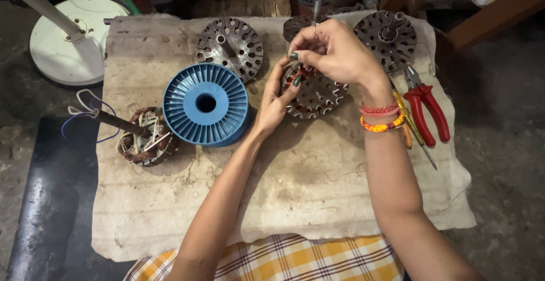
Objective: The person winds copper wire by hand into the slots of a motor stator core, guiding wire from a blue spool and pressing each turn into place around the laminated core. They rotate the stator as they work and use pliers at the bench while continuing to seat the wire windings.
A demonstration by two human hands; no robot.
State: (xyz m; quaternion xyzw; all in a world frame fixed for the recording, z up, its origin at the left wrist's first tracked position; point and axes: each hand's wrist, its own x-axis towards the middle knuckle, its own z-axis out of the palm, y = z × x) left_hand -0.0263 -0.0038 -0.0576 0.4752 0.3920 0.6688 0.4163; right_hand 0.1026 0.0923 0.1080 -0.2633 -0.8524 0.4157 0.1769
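Where both hands meet, four stators (315, 95)

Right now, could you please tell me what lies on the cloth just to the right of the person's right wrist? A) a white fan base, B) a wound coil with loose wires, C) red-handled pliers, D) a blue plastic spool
C: the red-handled pliers lie on the cloth beside the right hand, while the blue spool sits over by the left hand.
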